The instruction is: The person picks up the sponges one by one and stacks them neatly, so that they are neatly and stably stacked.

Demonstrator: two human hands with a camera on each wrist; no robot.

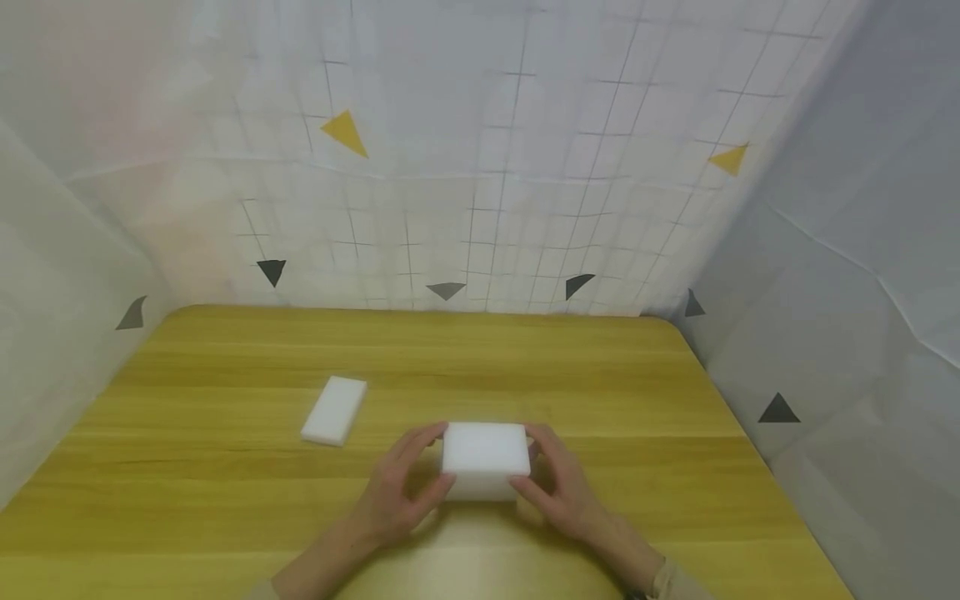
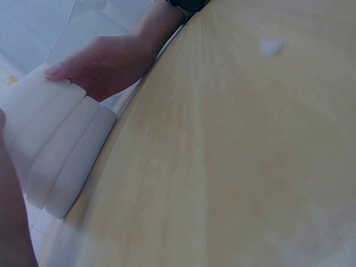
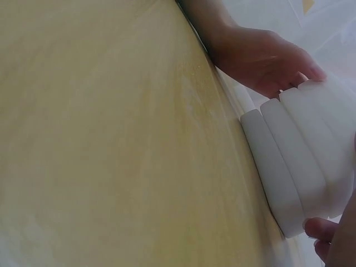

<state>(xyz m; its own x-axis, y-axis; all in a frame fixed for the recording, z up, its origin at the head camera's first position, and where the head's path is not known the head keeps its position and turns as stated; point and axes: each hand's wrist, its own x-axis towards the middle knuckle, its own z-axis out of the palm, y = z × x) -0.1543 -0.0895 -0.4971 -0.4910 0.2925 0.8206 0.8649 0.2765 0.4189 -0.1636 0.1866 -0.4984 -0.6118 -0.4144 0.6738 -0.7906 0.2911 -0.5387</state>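
Note:
A stack of several white sponge-like blocks (image 1: 486,450) stands on the wooden table in front of me. Its layers show one above another in the left wrist view, where the stack (image 2: 72,150) has slightly uneven ends. My left hand (image 1: 393,492) grips the left end, thumb at the near side and fingers toward the far side. At the opposite end my right hand (image 1: 564,492) holds it in the same way. In the right wrist view the lowest block (image 3: 272,172) rests on the tabletop. A single flat white block (image 1: 334,411) lies apart, left of and beyond the stack.
The wooden table (image 1: 480,358) reaches back to a white sheet wall (image 1: 420,217) with grid lines and black and yellow triangles. More sheeting (image 1: 847,317) closes off the right side. A small white patch (image 2: 271,47) shows on the table; I cannot tell what it is.

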